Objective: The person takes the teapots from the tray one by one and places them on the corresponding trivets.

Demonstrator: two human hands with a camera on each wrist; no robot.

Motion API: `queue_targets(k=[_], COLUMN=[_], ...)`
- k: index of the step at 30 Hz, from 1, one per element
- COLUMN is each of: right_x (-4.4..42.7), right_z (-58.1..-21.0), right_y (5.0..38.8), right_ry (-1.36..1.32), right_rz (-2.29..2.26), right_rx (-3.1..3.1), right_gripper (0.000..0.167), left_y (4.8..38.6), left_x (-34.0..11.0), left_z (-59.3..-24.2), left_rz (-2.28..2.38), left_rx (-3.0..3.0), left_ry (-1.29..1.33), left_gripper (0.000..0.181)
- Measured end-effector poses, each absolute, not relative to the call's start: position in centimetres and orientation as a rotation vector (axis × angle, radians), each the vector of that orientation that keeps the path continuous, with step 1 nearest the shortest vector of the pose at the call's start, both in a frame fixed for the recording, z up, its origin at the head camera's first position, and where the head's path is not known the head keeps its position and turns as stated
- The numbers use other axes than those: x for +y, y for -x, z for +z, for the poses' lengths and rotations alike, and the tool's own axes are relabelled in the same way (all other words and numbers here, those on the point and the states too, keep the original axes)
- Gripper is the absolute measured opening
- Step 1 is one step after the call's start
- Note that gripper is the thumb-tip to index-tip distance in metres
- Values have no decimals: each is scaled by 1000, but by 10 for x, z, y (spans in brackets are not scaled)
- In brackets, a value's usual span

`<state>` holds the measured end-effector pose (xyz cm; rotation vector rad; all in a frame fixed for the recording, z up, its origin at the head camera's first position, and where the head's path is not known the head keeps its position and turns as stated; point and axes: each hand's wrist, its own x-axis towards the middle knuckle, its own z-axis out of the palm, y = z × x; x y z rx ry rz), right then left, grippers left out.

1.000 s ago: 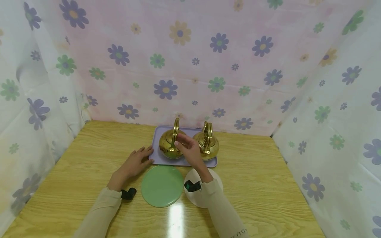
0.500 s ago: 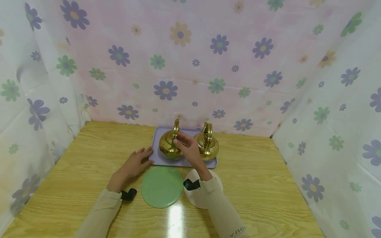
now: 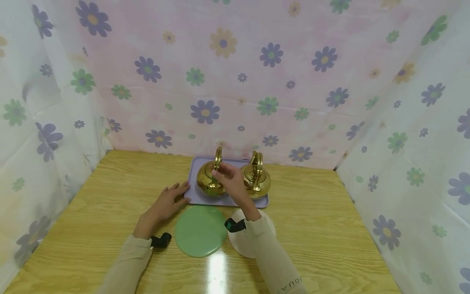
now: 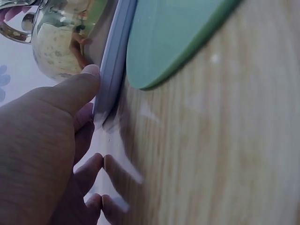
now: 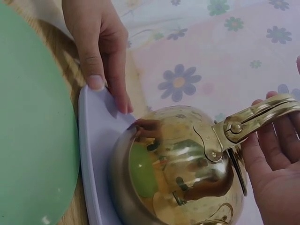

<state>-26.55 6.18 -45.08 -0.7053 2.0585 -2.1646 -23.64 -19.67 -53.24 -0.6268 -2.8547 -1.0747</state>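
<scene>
Two brass kettles stand upright on a lilac tray [image 3: 194, 197] at the table's back. My right hand [image 3: 236, 184] is at the arched handle [image 5: 260, 119] of the left kettle [image 3: 206, 184]. In the right wrist view its fingers lie loosely extended behind the handle, and the thumb stands apart from them. The right kettle [image 3: 263, 186] is partly covered by that hand. My left hand [image 3: 166, 204] touches the tray's left front corner with extended fingers; in the left wrist view its thumb [image 4: 89, 77] rests at the rim.
A green plate [image 3: 200, 232] lies just in front of the tray. Beside it, a white round plate [image 3: 238, 241] is partly under the right forearm. A flowered curtain [image 3: 235, 90] rises behind the wooden table [image 3: 312, 228] and along both sides.
My right thumb has eased slightly left and up, away from the kettle's handle, as the hand loosens. The left hand, tray and kettles have stayed in place.
</scene>
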Motion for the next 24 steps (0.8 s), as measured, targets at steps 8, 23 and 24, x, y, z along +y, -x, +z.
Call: queue_targets(k=[8,23,24], right_x=[59,55,54], right_z=[-450,-448,-448], right_y=[270,270,270], right_ry=[689,629,624], right_rz=[-2221,-2269,-2266], right_rx=[1983,1987,1993], right_gripper=[40,38,38], left_y=[236,234,233], left_x=[-196,-194,-194], left_z=[-536,-539,-539], left_rz=[-1119,-1160,-1161], left_rx=[-2825,-2786,-2784], left_ry=[605,595,593], left_gripper=[56,55,55])
